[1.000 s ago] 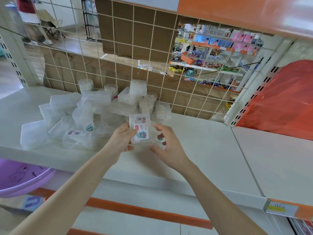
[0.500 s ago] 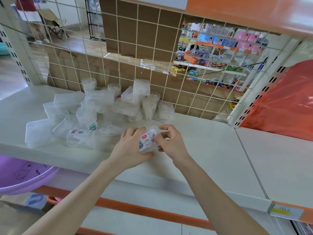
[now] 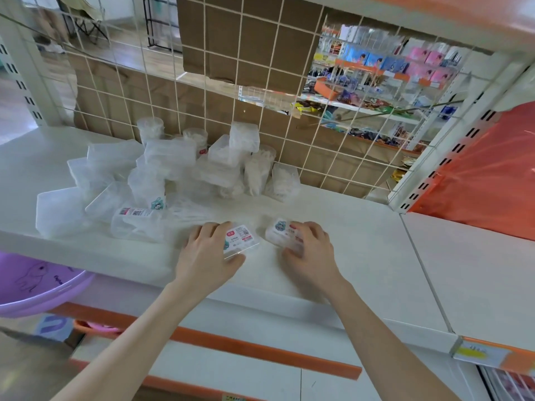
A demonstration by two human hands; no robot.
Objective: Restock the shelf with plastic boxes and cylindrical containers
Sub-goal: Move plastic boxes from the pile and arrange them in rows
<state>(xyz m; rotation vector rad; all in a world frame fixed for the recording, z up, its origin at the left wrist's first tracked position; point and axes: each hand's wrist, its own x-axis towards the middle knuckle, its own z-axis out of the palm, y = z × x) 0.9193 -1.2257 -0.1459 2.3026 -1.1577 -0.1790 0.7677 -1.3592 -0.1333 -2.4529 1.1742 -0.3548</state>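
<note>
Under left hand (image 3: 207, 256), left box (image 3: 242, 239); under right hand (image 3: 312, 256), right box (image 3: 277, 233).

On the shelf (image 3: 362, 256), the left hand (image 3: 208, 256) grips the near box (image 3: 241, 240). Just right of it, and not touching it, the right hand (image 3: 311, 253) grips the second box (image 3: 279, 231). Behind and left of the left hand lies a heap of containers (image 3: 162, 175) against the wire grid (image 3: 260, 82). A basin (image 3: 37, 285) sits below the shelf, left of the left arm.
</note>
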